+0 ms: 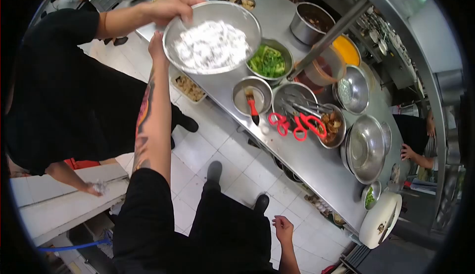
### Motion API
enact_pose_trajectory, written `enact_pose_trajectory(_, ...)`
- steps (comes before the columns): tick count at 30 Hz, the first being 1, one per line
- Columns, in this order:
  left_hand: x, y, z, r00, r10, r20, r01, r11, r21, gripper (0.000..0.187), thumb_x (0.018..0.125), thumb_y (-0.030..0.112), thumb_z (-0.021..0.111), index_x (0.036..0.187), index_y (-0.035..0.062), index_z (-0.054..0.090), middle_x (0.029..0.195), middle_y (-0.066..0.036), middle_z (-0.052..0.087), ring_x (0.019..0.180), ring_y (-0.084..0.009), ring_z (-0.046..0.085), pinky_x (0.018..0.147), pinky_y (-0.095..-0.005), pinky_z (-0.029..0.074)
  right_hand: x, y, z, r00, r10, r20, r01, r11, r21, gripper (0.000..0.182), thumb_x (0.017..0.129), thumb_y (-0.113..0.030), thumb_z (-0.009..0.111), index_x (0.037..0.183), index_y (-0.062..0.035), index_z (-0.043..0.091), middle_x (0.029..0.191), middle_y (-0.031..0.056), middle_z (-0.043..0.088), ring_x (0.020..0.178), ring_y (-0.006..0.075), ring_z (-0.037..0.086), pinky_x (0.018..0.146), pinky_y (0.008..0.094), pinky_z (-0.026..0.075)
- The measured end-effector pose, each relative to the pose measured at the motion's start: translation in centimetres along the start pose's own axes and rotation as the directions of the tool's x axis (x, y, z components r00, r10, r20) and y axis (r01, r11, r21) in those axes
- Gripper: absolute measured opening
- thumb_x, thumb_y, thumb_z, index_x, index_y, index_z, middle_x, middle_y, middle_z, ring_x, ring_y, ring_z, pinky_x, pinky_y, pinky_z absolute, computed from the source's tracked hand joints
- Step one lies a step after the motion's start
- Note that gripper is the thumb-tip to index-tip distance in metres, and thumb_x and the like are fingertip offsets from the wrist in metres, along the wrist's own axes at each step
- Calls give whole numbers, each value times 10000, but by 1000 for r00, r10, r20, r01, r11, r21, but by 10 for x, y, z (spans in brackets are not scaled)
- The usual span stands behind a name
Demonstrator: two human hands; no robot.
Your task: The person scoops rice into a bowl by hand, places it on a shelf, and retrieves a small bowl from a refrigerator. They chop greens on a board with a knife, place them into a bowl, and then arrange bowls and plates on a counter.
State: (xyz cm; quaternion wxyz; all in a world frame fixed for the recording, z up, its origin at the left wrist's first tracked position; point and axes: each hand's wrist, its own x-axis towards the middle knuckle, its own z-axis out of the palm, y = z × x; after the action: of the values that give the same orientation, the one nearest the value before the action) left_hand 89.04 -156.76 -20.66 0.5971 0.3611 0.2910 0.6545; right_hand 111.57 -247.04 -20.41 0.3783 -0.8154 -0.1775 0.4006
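Observation:
A steel mixing bowl (253, 29) of white, powdery-looking stuff (213, 45) is held up over the counter's left end. My left hand (157, 47), at the end of the stretched-out tattooed arm, grips the bowl's left side; its fingers are mostly hidden by the bowl. A co-worker's hand (174, 9) also has the rim, a little higher up. Down by my side, my right hand (283, 228) hangs over the floor with loosely bent fingers and nothing in it. Nearest the bowl on the counter is a pot of green vegetables (268, 61).
On the steel counter (292, 151) stand a pan with a red-handled brush (252, 106), red-handled scissors (299, 128), metal bowls (366, 148) and a white round board (381, 219) with a knife. A metal post (326, 39) rises there. The co-worker (64, 91) stands close on my left.

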Motion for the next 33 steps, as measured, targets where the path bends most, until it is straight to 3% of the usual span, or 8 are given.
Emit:
enact_pose_trajectory(7, -457, 21, 42, 923, -94, -372, 226, 916, 330, 302, 1041, 282, 540, 1186, 37, 642, 1051, -64, 706, 755, -75, 555, 625, -235, 456, 77, 77, -39, 967, -254, 27, 235, 842, -485, 181, 815, -211, 729, 934, -75, 735, 828, 161, 693, 771, 337, 679, 690, 402, 538)
enact_pose_trajectory(9, -600, -38, 29, 927, -162, -338, 332, 775, 538, 264, 1038, 254, 550, 1139, 32, 651, 977, -53, 690, 806, -92, 586, 678, -252, 480, 110, 115, -70, 876, -415, 246, 458, 554, -695, 311, 778, -213, 745, 1069, -103, 739, 923, 109, 740, 790, 295, 698, 705, 381, 556)
enact_pose_trajectory(12, -725, -88, 107, 974, -226, -15, 174, 702, 691, 136, 980, 148, 626, 1089, 93, 684, 1001, -36, 669, 855, -131, 632, 733, -285, 514, 156, 118, -111, 963, -228, 141, 267, 772, -577, 227, 834, -142, 725, 1054, -84, 724, 859, 89, 717, 746, 175, 677, 649, 308, 528)
enact_pose_trajectory(15, -737, -115, 205, 954, -184, 237, -103, 543, 834, 257, 876, 219, 715, 1047, 36, 657, 1024, -141, 603, 895, -284, 617, 733, -388, 536, 160, 56, -133, 949, -300, -100, 212, 838, -502, 104, 920, -134, 677, 968, -44, 698, 785, 55, 672, 704, 108, 627, 627, 261, 481)
enact_pose_trajectory(17, -728, -151, 237, 927, -262, 268, -186, 298, 936, 406, 825, 355, 733, 1039, 27, 627, 1062, -177, 546, 1067, -342, 558, 805, -481, 540, 225, 119, -152, 943, -269, -194, 292, 951, 99, 225, 963, -232, 640, 1016, -17, 677, 885, 91, 678, 798, 151, 639, 667, 286, 483)
enact_pose_trajectory(20, -712, -205, 243, 923, -240, 301, -249, 226, 942, 354, 825, 311, 718, 1024, 30, 639, 1024, -196, 602, 908, -377, 630, 775, -480, 559, 282, 127, -176, 931, -288, -224, 306, 950, 54, 338, 1007, -287, 556, 1161, -2, 649, 1108, 155, 682, 989, 249, 651, 793, 356, 511)
enact_pose_trajectory(23, -703, -220, 216, 913, -70, 403, -357, 343, 869, 273, 817, 255, 697, 942, 17, 651, 935, -212, 644, 750, -412, 659, 723, -490, 556, 289, 61, -156, 733, -661, -160, 467, 660, -588, 457, 1000, -303, 547, 1362, -24, 550, 1391, 178, 573, 1232, 379, 560, 1023, 465, 447)
enact_pose_trajectory(33, -796, -86, 75, 932, -322, -170, 331, 555, 763, 196, 799, 159, 688, 833, -30, 644, 769, -147, 617, 624, -255, 590, 601, -349, 479, 381, 28, -62, 419, -888, 189, 635, 138, -760, 459, 789, -152, 762, 1235, -128, 656, 1138, 199, 653, 1042, 377, 626, 925, 464, 503)
